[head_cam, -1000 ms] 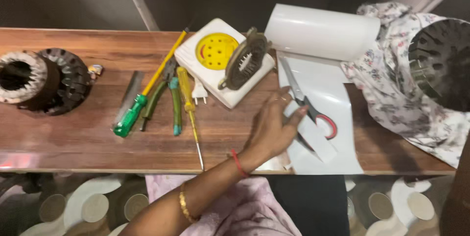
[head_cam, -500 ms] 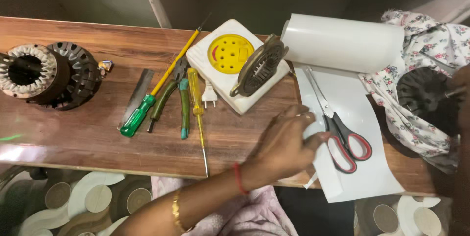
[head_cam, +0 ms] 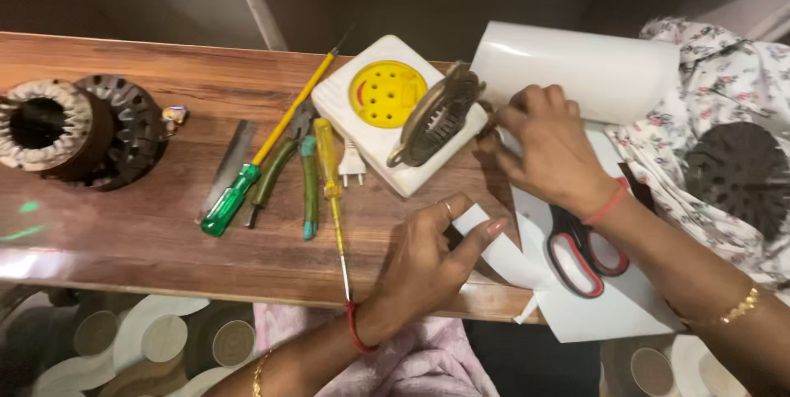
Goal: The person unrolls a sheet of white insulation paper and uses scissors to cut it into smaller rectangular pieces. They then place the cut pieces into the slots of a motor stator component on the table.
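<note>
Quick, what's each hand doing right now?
Left hand: pinching a white paper strip.
Right hand: fingers curled by the paper roll; hold cannot be told.

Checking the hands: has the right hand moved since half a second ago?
Yes. The right hand came into view and now rests by the white paper roll.

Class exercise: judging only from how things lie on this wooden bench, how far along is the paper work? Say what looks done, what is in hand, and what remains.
Done: the white sheet lies partly unrolled from its roll. In hand: the left hand pinches a small white paper strip; the right hand rests at the roll's edge beside the metal part. Left: the scissors lie unheld, and the screwdrivers lie untouched.
</note>
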